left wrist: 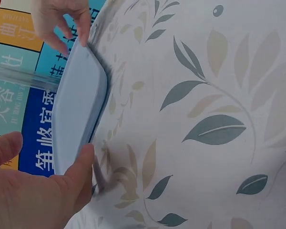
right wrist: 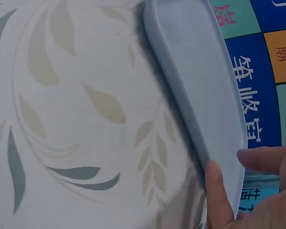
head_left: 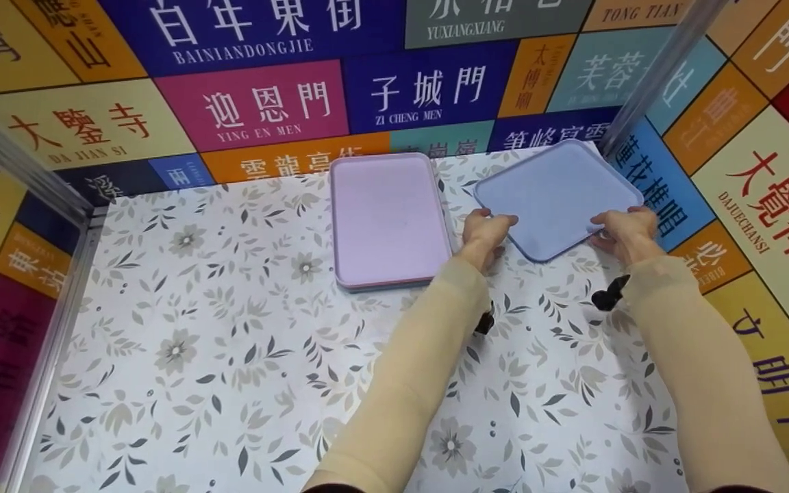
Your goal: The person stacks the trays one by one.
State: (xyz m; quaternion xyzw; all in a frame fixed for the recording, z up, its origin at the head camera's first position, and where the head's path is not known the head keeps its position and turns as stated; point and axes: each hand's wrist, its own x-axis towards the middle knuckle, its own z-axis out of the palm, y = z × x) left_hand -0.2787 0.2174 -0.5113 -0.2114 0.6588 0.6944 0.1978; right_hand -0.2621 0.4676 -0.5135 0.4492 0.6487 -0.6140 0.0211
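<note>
A light blue rectangular tray [head_left: 559,198] sits skewed at the back right, its near edge low over the flowered tabletop. My right hand [head_left: 631,229] holds its right-hand corner; in the right wrist view the thumb [right wrist: 214,181] is at the near rim and a finger [right wrist: 257,158] reaches over the far rim. On the other side, my left hand [head_left: 483,236] has its thumb [left wrist: 83,164] against the tray's near edge, with another finger [left wrist: 7,149] spread away from it. Left of that hand lies a stack of trays topped by a pink-lilac one [head_left: 391,216].
Colourful panels with Chinese characters [head_left: 251,109] wall the back and both sides. A metal corner post [head_left: 661,75] rises just behind the blue tray. The white tabletop [head_left: 230,383] carries a leaf-and-flower print.
</note>
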